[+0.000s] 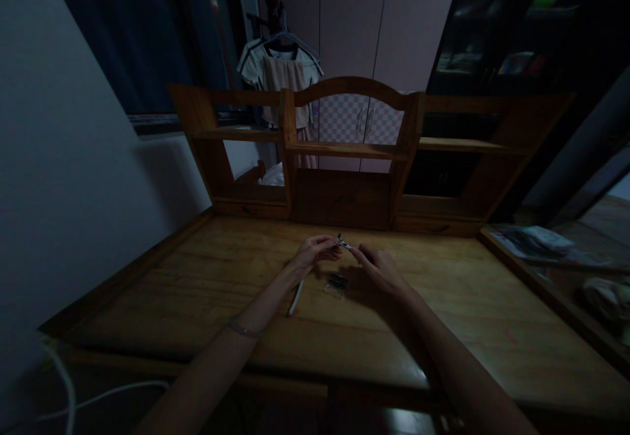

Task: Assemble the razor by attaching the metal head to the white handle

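Both my hands meet above the middle of a wooden desk (197, 290). My left hand (315, 251) pinches one end of a small shiny metal object (343, 243). My right hand (377, 266) pinches its other end with closed fingers. The room is dim and I cannot make out what the metal object is. Beneath my hands a small dark clear-cased item (336, 283) lies on the desk. A white pen-like stick (295, 298) lies beside my left wrist, which wears a thin bracelet (243, 329).
A wooden shelf unit (344, 153) stands along the desk's far edge. Clothes on a hanger (280, 71) hang behind it. A white wall is at the left, with white cables (69, 389) at the lower left. Papers (531, 241) and clutter lie on the right.
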Demonstrator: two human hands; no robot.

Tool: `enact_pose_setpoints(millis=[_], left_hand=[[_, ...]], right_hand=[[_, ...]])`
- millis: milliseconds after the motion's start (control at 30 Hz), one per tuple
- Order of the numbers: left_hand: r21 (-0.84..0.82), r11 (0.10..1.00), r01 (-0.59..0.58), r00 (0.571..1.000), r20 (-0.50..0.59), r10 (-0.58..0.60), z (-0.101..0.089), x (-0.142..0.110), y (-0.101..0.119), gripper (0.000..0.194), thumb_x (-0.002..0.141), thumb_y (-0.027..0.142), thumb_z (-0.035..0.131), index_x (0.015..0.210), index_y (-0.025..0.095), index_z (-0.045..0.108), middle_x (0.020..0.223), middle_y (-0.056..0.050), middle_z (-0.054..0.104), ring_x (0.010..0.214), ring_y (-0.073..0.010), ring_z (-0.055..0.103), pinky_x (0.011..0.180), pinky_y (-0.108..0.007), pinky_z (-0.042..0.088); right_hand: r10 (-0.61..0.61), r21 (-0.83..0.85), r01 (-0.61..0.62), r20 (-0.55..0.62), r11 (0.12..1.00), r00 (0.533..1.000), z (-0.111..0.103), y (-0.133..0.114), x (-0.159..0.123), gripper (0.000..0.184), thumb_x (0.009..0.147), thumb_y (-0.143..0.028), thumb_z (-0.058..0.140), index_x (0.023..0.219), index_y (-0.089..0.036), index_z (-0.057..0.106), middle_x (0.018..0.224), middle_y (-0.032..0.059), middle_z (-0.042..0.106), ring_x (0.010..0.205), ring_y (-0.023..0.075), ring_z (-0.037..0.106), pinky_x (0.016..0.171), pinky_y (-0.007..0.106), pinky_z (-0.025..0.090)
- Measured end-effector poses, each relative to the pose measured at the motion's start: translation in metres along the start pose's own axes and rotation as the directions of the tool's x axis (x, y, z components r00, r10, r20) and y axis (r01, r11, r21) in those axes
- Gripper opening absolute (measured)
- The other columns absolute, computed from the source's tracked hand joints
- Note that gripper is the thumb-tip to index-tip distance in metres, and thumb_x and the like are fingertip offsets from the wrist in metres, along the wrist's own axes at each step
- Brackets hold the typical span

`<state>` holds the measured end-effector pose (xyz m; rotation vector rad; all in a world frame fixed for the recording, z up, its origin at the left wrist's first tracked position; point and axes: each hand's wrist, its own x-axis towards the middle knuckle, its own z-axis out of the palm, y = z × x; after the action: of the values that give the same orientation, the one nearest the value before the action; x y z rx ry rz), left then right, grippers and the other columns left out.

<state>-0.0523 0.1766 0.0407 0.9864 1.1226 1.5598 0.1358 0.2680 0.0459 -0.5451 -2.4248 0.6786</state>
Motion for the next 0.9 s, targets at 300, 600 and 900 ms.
enact_pose_setpoints(millis=[300, 600, 900], left_hand=[[-0.004, 1.0, -0.009, 1.0, 0.007, 0.009, -0.001, 0.002, -0.003, 0.036, 0.071, 0.037, 0.07, 0.092, 0.008, 0.064, 0.089, -0.012, 0.068, 0.076, -0.0172, 0.065, 0.074, -0.029, 0.05], [0.019, 0.998, -0.055, 0.998, 0.002, 0.055, 0.002, 0.003, -0.005, 0.039, 0.068, 0.038, 0.072, 0.092, 0.008, 0.062, 0.089, -0.012, 0.068, 0.075, -0.0187, 0.065, 0.077, -0.035, 0.051], [0.627, 0.77, -0.116, 0.876, -0.301, 0.377, -0.017, 0.003, 0.006, 0.033, 0.083, 0.043, 0.049, 0.082, 0.014, 0.062, 0.073, -0.005, 0.065, 0.066, -0.0153, 0.06, 0.062, -0.025, 0.047]], right_hand=[[-0.015, -0.042, 0.014, -0.011, 0.999, 1.0, 0.0, 0.0, -0.001, 0.042, 0.096, -0.051, 0.035, 0.08, -0.018, 0.056, 0.066, -0.0008, 0.055, 0.061, 0.0139, 0.05, 0.055, 0.023, 0.028], [-0.029, -0.069, 0.028, -0.015, 0.997, 0.999, 0.003, 0.004, 0.001, 0.045, 0.095, -0.052, 0.035, 0.075, -0.017, 0.057, 0.062, -0.0006, 0.054, 0.057, 0.0134, 0.049, 0.054, 0.024, 0.027], [-0.009, -0.114, 0.001, -0.067, 0.993, 0.998, 0.01, 0.007, 0.0, 0.046, 0.094, -0.052, 0.037, 0.073, -0.017, 0.057, 0.061, 0.0, 0.054, 0.056, 0.0136, 0.049, 0.052, 0.023, 0.026]])
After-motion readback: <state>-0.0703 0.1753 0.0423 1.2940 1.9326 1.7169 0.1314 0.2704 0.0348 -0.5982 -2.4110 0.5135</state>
